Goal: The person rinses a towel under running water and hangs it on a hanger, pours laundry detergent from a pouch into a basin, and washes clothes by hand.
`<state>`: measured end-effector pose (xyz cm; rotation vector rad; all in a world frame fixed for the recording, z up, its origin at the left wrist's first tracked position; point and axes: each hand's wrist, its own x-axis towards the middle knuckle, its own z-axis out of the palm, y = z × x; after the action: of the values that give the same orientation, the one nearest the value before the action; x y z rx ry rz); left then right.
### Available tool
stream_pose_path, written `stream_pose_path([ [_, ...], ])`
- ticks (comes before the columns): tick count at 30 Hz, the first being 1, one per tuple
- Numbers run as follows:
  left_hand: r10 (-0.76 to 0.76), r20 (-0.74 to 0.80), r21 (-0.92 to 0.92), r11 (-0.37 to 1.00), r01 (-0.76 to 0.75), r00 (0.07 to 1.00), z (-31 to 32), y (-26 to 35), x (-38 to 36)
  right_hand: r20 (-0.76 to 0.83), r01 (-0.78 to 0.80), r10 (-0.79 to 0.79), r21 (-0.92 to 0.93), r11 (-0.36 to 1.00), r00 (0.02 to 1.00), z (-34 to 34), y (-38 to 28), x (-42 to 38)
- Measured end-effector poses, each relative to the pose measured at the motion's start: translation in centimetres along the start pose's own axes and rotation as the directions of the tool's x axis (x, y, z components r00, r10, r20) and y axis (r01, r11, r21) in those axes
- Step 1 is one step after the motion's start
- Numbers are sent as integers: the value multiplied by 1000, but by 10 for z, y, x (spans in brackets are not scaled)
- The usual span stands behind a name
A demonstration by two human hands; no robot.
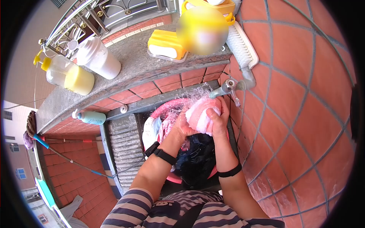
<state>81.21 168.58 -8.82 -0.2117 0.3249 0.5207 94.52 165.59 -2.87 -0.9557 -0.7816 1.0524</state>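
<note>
Pink-and-white cloth sits just under tap, above tub. Left hand and right hand clasp it between them. Judgement: turn folds slowly through the water, limiting splash.

A single wide, round view looks forward and steeply down from my head, with my fingers close, near its middle, my shirt nearest below them, the desk beyond and the wall to their right.
</note>
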Motion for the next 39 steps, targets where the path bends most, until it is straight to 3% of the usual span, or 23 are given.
stream_pose_path([
  [1, 30, 77, -124, 992, -21, 997, 2, 1, 4, 38, 96, -92, -92, 991, 995, 8, -11, -12],
  [3, 40, 214, -17, 999, -37, 976, -11, 2, 11, 155, 214, -182, -228, 950, 971, 19, -29, -34],
  [5, 58, 731, -318, 911, 264, 680, -50, 13, 31, 151, 235, -205, -219, 947, 967, 17, -29, -45],
  [6, 72, 484, -154, 988, 3, 872, -46, 24, 14, 135, 265, -240, -213, 940, 961, 15, -30, -47],
  [7, 76, 488, -152, 988, -1, 870, -18, 22, -2, 141, 269, -243, -211, 940, 960, 14, -31, -46],
  [8, 218, 197, -14, 976, -219, 956, 27, 13, -25, -23, 153, -155, -56, 987, 988, 12, -31, -44],
  [9, 393, -87, 180, 910, -373, 916, 53, 6, -40, -170, 54, -34, 116, 992, 985, 9, -31, -43],
  [11, 447, -17, 273, 862, -426, 894, 67, -1, -55, -210, -48, 92, 206, 977, 973, 6, -28, -37],
  [13, 690, 136, 637, 488, -596, 710, 88, -19, -77, -51, -392, 471, 480, 785, 881, 9, -33, -33],
  [15, 716, 198, 685, 387, -617, 669, 92, -26, -91, -28, -444, 526, 497, 745, 850, 14, -34, -34],
  [18, 630, 444, 719, 175, -673, 637, 104, -47, -116, 324, -606, 528, 580, 545, 785, 18, -37, -45],
  [19, 628, 450, 716, 172, -677, 635, 108, -53, -123, 325, -604, 523, 578, 549, 788, 18, -35, -49],
  [22, 457, 676, 711, -198, -675, 578, 117, -70, -147, 411, -730, 610, 476, 491, 678, 28, -50, -61],
  [23, 457, 677, 709, -194, -677, 577, 120, -74, -155, 407, -729, 611, 474, 494, 679, 31, -58, -64],
  [25, 234, 830, 545, -536, -645, 506, 131, -85, -171, 671, -881, 577, 290, 374, 466, 35, -69, -67],
  [26, 174, 865, 476, -581, -660, 471, 138, -92, -175, 670, -880, 578, 287, 378, 466, 38, -75, -68],
  [29, 19, 872, 385, -644, -661, 490, 129, -113, -185, 590, -984, 789, 52, 171, 168, 48, -86, -76],
  [30, -46, 856, 342, -696, -632, 515, 128, -118, -192, 405, -972, 887, 17, 236, 222, 61, -87, -82],
  [31, -40, 857, 345, -697, -629, 514, 126, -124, -197, 405, -973, 888, 12, 232, 217, 65, -86, -85],
  [34, -256, 815, 151, -771, -619, 519, 122, -142, -202, 515, -728, 821, -461, 507, 245, 70, -77, -85],
  [35, -250, 818, 156, -771, -617, 519, 120, -147, -203, 513, -729, 824, -466, 501, 239, 72, -75, -87],
  [37, -335, 675, 86, -849, -521, 657, 117, -154, -205, 454, -590, 848, -618, 520, 273, 89, -82, -94],
  [39, -322, 684, 59, -870, -489, 655, 105, -162, -199, 411, -560, 858, -651, 512, 307, 101, -86, -103],
])
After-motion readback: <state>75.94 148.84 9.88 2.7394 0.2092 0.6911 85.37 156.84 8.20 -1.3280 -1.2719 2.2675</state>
